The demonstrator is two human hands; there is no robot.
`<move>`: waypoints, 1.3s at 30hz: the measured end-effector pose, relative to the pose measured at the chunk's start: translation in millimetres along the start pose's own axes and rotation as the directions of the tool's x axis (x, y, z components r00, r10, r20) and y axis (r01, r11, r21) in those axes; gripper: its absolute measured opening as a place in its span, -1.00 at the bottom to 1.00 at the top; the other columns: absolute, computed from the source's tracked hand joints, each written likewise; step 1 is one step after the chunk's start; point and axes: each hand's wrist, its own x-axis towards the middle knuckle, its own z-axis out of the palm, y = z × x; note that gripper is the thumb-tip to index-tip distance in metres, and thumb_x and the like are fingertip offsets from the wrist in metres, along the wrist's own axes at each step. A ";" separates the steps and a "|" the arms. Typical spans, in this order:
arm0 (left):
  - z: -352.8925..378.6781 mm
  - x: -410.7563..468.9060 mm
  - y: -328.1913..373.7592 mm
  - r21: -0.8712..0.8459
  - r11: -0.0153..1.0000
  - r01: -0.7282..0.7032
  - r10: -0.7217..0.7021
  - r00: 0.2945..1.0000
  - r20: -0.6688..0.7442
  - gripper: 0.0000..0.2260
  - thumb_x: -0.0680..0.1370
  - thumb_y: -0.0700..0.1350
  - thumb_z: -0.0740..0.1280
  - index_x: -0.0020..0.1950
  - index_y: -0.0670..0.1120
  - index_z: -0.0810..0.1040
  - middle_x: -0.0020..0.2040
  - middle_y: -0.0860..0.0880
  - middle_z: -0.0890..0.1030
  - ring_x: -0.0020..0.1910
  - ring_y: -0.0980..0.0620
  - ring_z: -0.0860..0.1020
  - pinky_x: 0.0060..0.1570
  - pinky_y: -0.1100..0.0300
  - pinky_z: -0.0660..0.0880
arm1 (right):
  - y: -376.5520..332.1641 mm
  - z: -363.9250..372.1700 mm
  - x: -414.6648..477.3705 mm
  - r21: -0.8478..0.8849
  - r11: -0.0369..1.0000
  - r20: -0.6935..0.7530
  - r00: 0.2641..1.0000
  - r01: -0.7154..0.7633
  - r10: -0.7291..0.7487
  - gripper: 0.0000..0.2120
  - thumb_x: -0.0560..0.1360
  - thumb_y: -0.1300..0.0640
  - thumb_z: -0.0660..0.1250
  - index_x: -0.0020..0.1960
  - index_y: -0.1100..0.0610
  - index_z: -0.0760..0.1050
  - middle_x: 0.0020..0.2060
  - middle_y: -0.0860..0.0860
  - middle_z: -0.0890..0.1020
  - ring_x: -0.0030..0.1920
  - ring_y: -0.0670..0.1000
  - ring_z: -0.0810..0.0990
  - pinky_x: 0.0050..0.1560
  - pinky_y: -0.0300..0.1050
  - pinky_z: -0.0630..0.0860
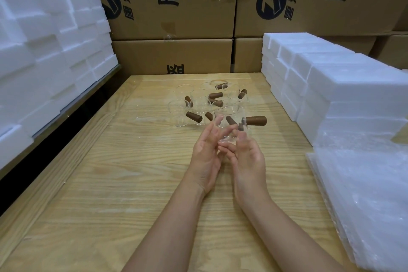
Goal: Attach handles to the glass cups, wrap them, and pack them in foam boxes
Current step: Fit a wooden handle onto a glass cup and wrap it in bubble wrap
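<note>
1. Cardboard cartons (172,2) form a wall behind the work area, probably stock parked out of the way.
2. Foam boxes are stacked in a left stack (44,40) and a right stack (331,77). They flank the work area, so a box is likely within reach of either arm when packing begins.
3. The wooden surface (110,183) runs between the stacks, and its near half is bare wood under the forearms, which suits wrapping.
4. A pile of clear wrap sheets (364,194) lies at the right edge, just in front of the right stack. From there a sheet could be pulled across for the next step.
5. A cluster of cups (198,104) stands upright at the middle of the surface towards the far end. Each shows a brown handle, so these look fitted and awaiting wrapping.
6. The held cup (229,117) is lifted clear of the surface, just in front of the cluster. It is tilted a little, apparently for checking.
7. The left hand (204,157) has near-straight fingers pressed against the cup's left wall to steady it.
8. The right hand (249,159) curls its fingers round the cup's base and carries the weight.
9. The cup's handle (256,120) sticks out to the right, clear of both hands. It seems to be seated, though the joint is too small to confirm.
</note>
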 end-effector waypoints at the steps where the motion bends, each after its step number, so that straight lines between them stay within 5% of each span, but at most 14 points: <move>1: 0.4 -0.1 -0.5 0.015 1.000 -0.002 0.002 1.000 0.002 -0.10 0.04 0.32 0.60 0.29 0.01 0.47 0.10 -0.05 0.67 -0.02 0.05 0.59 -0.01 0.23 0.53 | 0.4 0.7 -1.8 -0.017 1.000 -0.008 1.000 0.020 -0.020 -0.47 0.32 -0.29 0.39 0.03 0.12 0.46 -0.19 -0.03 0.67 -0.16 -0.05 0.66 0.00 -0.09 0.54; 6: -0.7 0.2 -3.6 0.004 0.999 -0.053 0.053 0.999 -0.013 -0.32 0.09 0.23 0.63 0.17 0.11 0.60 0.13 -0.03 0.65 0.07 0.04 0.63 0.07 0.15 0.54 | -4.5 -2.9 -3.0 -0.075 0.984 -0.025 0.986 0.160 -0.162 -0.44 0.28 -0.08 0.52 0.13 -0.14 0.26 0.08 0.03 0.46 -0.11 0.00 0.64 -0.18 -0.31 0.53; 9: -0.4 1.2 -5.1 -0.001 0.998 -0.068 0.068 0.997 -0.033 -0.14 0.04 0.18 0.66 0.29 0.00 0.49 0.04 -0.02 0.69 0.04 0.09 0.65 0.04 0.17 0.55 | -3.4 -5.0 -3.3 -0.109 0.978 0.023 0.984 0.176 -0.174 -0.53 0.35 0.01 0.50 0.12 -0.11 0.31 0.11 0.16 0.47 -0.12 -0.09 0.65 -0.16 -0.30 0.54; 15: -0.5 1.5 -6.4 0.011 0.995 -0.095 0.096 0.994 -0.045 -0.03 0.02 0.21 0.66 0.34 -0.02 0.41 0.06 -0.04 0.68 0.12 0.02 0.62 0.10 0.16 0.53 | -3.1 -6.1 0.4 -0.061 0.988 0.053 0.989 0.142 -0.139 -0.58 0.34 -0.06 0.50 0.10 -0.13 0.37 0.03 0.04 0.51 -0.07 -0.13 0.66 -0.02 -0.19 0.58; 20: -3.0 0.7 -6.1 0.024 0.996 -0.082 0.082 0.996 0.017 -0.08 0.11 0.37 0.55 0.40 0.11 0.37 0.12 -0.17 0.64 -0.08 0.03 0.61 0.05 0.13 0.47 | -11.9 -5.5 4.8 0.136 0.991 0.061 0.998 0.002 -0.010 -0.55 0.37 -0.12 0.39 0.17 0.03 0.39 0.07 0.15 0.61 -0.06 0.09 0.65 -0.05 -0.10 0.60; 25: -3.9 1.4 -5.7 0.075 0.995 -0.067 0.062 0.996 0.060 -0.04 0.12 0.31 0.58 0.45 0.09 0.34 0.16 -0.13 0.63 0.15 -0.04 0.59 0.24 0.03 0.46 | -15.2 -5.0 5.3 0.247 0.957 0.103 0.986 -0.151 0.129 -0.55 0.40 -0.13 0.27 0.17 0.12 0.43 0.05 0.21 0.61 -0.11 0.11 0.68 -0.16 -0.11 0.61; 30: -5.6 2.9 -7.4 0.058 0.997 -0.053 0.051 0.998 0.028 -0.20 0.23 0.06 0.61 0.42 0.01 0.40 0.10 -0.07 0.67 0.13 -0.06 0.60 0.21 0.04 0.51 | -11.3 -5.2 4.8 0.148 0.968 0.125 0.974 -0.205 0.187 -0.50 0.37 -0.21 0.24 0.17 0.09 0.48 0.02 0.20 0.66 0.02 0.18 0.67 -0.15 -0.11 0.61; 33: -8.8 4.4 -9.5 0.069 0.995 -0.077 0.078 0.997 -0.005 -0.49 0.43 -0.10 0.40 0.37 0.02 0.43 0.11 -0.03 0.67 0.19 -0.03 0.57 0.25 0.03 0.46 | -11.1 -6.1 6.8 0.046 0.985 0.083 0.983 -0.166 0.162 -0.52 0.34 -0.26 0.25 0.15 -0.02 0.50 -0.13 0.17 0.64 -0.12 0.09 0.68 -0.17 -0.11 0.61; 35: -8.0 4.5 -10.2 0.055 0.995 -0.083 0.084 0.996 -0.030 -0.47 0.41 -0.10 0.40 0.38 0.01 0.41 0.08 0.00 0.68 0.17 -0.02 0.57 0.11 0.13 0.52 | -10.9 -8.2 8.8 0.007 0.994 0.051 0.993 -0.105 0.105 -0.53 0.32 -0.28 0.29 0.17 -0.13 0.45 -0.21 0.08 0.62 -0.21 0.03 0.65 -0.17 -0.10 0.61; 39: -4.9 5.1 -7.6 0.030 0.991 -0.129 0.131 0.989 -0.071 -0.14 0.14 0.14 0.64 0.37 0.03 0.42 0.04 0.03 0.67 0.12 0.04 0.60 0.02 0.18 0.55 | -11.5 -12.8 11.0 -0.122 0.990 0.041 0.997 0.065 -0.060 -0.47 0.35 -0.31 0.38 0.25 -0.26 0.31 0.00 0.12 0.57 -0.07 0.03 0.65 -0.03 -0.12 0.58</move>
